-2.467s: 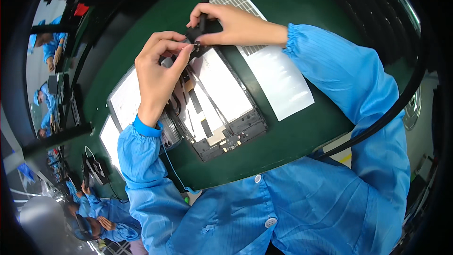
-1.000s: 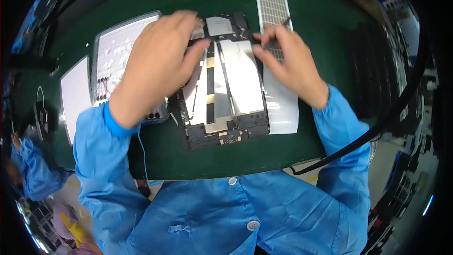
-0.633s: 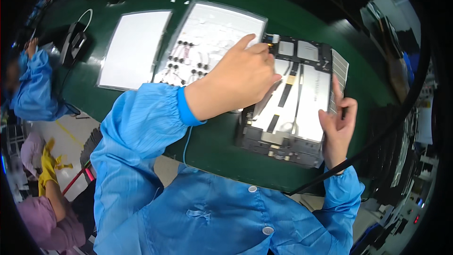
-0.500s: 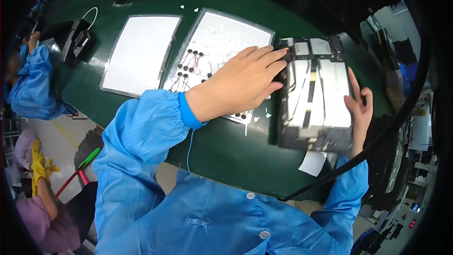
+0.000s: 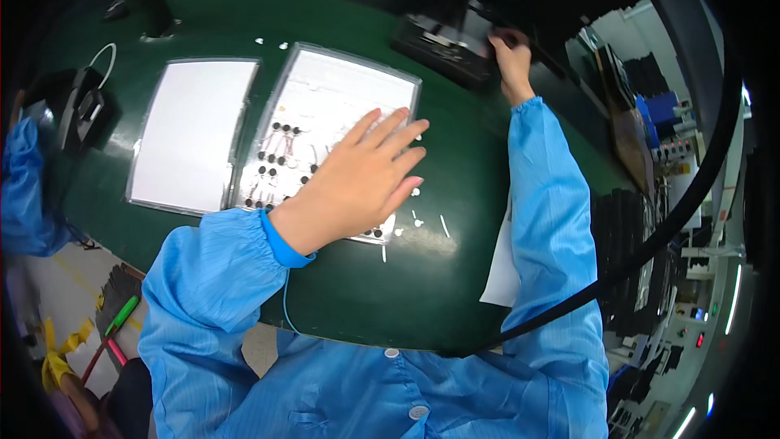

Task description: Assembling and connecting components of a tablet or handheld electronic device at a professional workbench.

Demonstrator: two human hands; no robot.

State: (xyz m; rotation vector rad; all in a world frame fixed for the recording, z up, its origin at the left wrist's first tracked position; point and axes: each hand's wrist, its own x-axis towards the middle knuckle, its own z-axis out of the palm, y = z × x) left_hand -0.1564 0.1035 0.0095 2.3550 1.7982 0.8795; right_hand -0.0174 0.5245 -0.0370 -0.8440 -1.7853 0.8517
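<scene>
My left hand [image 5: 357,171] is open, palm down with fingers spread, over a white sheet in a clear-edged tray [image 5: 305,73]. Small round black parts with thin wires [image 5: 276,142] lie in rows on that sheet, partly covered by my hand and wrist. At the far right of the bench, my right hand [image 5: 513,65] is closed around a dark thing, too blurred to name. Beside it stands a black box-like object [image 5: 443,53] with grey and silver pieces showing on top.
A second tray with a blank white sheet [image 5: 195,130] lies to the left. White scraps [image 5: 418,222] dot the green bench [image 5: 439,276]. White paper [image 5: 500,264] lies partly under my right sleeve. A black cable [image 5: 642,248] crosses the right side. Another person's blue sleeve [image 5: 28,187] shows at left.
My right hand has moved from the near right to the far side. The flat open device with silver panels has left its place beside the tray. My left hand has come away from its edge.
</scene>
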